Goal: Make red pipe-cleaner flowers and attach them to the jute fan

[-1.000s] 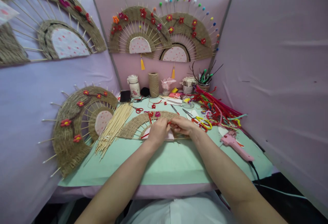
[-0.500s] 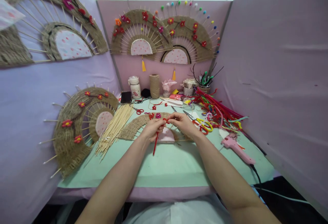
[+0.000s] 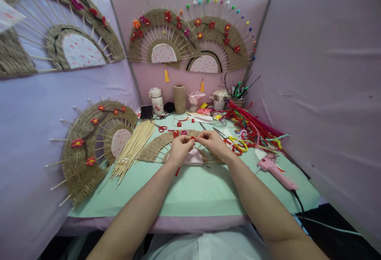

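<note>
My left hand [image 3: 179, 148] and my right hand [image 3: 212, 141] meet above a half-round woven twine fan [image 3: 154, 148] lying flat on the green table top [image 3: 193, 192]. Both hands pinch a red pipe cleaner [image 3: 193, 138] between their fingertips. Its loose end hangs down below my left wrist. The fan has a pink cloth centre [image 3: 193, 157], partly hidden by my hands.
A bundle of bamboo sticks [image 3: 132, 148] lies left of the fan. A finished fan [image 3: 92, 145] leans at the left wall. Loose pipe cleaners [image 3: 253, 127], scissors [image 3: 235, 143] and a pink glue gun [image 3: 275, 168] lie at the right. A twine spool [image 3: 179, 98] and cups stand at the back.
My hands lifted off the fan and came together higher. The pipe cleaner's hanging end has been drawn up, so less of it shows below my left hand.
</note>
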{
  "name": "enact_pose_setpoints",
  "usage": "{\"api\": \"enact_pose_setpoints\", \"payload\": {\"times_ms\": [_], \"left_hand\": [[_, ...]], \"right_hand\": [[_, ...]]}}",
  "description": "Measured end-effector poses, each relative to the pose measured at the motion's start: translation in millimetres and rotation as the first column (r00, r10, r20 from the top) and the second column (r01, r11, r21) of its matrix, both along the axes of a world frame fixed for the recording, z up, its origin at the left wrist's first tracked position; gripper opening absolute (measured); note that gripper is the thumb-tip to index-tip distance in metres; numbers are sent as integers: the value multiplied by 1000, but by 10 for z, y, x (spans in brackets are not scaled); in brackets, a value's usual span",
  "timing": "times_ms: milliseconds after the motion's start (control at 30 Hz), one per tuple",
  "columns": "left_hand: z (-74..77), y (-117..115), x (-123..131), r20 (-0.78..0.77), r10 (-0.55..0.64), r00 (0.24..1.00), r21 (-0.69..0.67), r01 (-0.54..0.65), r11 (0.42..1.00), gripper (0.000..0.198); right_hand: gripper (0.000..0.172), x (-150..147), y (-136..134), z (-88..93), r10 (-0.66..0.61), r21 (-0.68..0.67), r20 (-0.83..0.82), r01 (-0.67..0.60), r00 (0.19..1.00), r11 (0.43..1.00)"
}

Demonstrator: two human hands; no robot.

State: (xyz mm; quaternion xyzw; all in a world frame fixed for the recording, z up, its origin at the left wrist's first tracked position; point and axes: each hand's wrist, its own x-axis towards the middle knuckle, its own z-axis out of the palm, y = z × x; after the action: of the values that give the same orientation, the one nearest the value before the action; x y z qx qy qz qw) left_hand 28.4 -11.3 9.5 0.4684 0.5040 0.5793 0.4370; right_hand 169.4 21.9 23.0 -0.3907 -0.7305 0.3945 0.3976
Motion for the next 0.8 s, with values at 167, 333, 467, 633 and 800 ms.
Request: {"api": "enact_pose_setpoints", "payload": {"times_ms": [167,333,467,633,800], "left_hand": [[-23,-14,16,-248,154,956,106,-131,986,8],[-31,49,-30,-86,93,992,-54,-97,994,9],[-44,97,-72,79,51,996,-106,-43,993,14],[-32,70,-50,64,60,996,-117,-52,992,12],[16,12,-17,-64,42,997,-87,-47,995,11]], "right_hand": [[12,-133,-33,-83,-214,141,75,202,974,969],[27,-118,11,-104,-84,-41,29,86,996,996],[39,-74,63,-100,-22,-110,-77,14,997,994],[28,-100,34,-96,-20,18,-50,21,999,1000],[25,-124,37,-147,-104,68,-17,105,994,992]]}}
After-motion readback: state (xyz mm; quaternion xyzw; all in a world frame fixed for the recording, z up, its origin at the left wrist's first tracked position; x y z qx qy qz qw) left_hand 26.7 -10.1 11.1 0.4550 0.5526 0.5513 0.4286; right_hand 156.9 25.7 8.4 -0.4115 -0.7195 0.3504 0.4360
